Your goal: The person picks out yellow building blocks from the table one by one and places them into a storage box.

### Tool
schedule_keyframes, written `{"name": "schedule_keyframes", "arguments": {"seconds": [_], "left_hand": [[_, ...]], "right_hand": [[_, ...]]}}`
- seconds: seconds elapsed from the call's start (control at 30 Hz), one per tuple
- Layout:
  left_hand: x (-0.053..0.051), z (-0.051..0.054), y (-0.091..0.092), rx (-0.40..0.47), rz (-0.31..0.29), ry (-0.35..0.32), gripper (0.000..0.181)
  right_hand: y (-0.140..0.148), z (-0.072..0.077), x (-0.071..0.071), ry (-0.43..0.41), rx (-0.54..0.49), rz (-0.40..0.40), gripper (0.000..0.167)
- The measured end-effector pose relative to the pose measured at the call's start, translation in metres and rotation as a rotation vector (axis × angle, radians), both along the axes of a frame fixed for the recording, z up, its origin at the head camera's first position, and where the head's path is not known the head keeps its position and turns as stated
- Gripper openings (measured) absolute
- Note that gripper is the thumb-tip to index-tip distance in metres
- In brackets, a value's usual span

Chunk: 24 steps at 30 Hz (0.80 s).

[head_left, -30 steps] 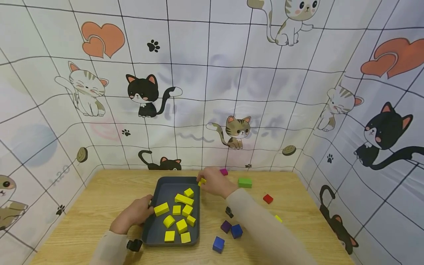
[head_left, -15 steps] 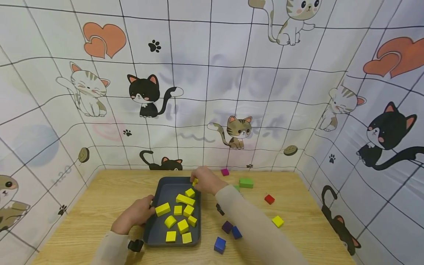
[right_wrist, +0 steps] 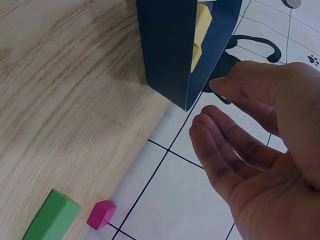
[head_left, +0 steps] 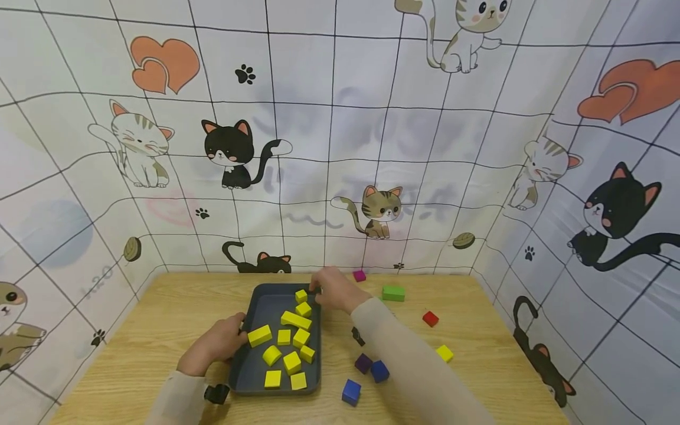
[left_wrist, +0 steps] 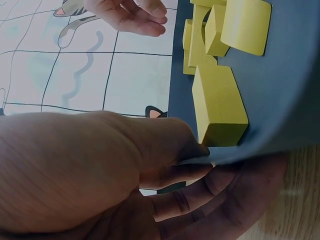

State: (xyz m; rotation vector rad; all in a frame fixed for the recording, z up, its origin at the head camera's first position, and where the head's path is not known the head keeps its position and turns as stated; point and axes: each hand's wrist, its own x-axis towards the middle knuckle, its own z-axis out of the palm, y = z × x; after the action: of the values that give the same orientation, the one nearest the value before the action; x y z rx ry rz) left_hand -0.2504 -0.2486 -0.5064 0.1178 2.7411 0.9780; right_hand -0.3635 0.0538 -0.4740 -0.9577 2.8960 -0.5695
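A dark grey tray (head_left: pixel 268 307) holds several yellow wooden blocks (head_left: pixel 296 320), some square, some long, one with a curved face. My left hand (head_left: pixel 213 343) grips the tray's left rim; in the left wrist view its thumb lies over the edge and its fingers pass beneath, beside a yellow block (left_wrist: pixel 218 102). Over the far right corner is my right hand (head_left: pixel 337 290), nothing in its grasp. The right wrist view has that hand's thumb and fingers (right_wrist: pixel 204 142) apart, by the tray wall (right_wrist: pixel 167 55). A small yellow cube (head_left: pixel 301 296) sits in the tray near it.
Right of the tray lie blue cubes (head_left: pixel 351 392), a purple cube (head_left: pixel 363 363), a yellow block (head_left: pixel 444 353), a red block (head_left: pixel 431 319), a green block (head_left: pixel 393 293) and a magenta block (head_left: pixel 359 275). A cat-printed cloth (head_left: pixel 297 177) walls the wooden table (head_left: pixel 154 330).
My right hand has moved left over the tray's far right corner and let go of a small yellow cube, which now lies inside. My left hand has stayed at the rim.
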Motion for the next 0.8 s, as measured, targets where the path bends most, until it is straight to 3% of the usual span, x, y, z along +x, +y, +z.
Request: {"name": "schedule_keyframes", "arguments": {"seconds": [0.17, 0.43, 0.63, 0.8], "left_hand": [[0.001, -0.001, 0.001, -0.002, -0.002, -0.003, 0.048], [0.001, -0.002, 0.001, -0.018, -0.008, 0.0, 0.048], [0.0, -0.005, -0.001, -0.027, -0.017, 0.006, 0.048], [-0.003, -0.005, -0.004, -0.056, -0.031, 0.033, 0.047]], "right_hand": [[0.013, -0.002, 0.006, 0.024, -0.01, 0.0, 0.02], [0.053, -0.004, 0.032, 0.038, -0.062, -0.012, 0.021], [0.094, -0.004, 0.055, -0.028, -0.075, -0.086, 0.023], [0.131, -0.005, 0.076, -0.025, -0.055, -0.179, 0.022]]}}
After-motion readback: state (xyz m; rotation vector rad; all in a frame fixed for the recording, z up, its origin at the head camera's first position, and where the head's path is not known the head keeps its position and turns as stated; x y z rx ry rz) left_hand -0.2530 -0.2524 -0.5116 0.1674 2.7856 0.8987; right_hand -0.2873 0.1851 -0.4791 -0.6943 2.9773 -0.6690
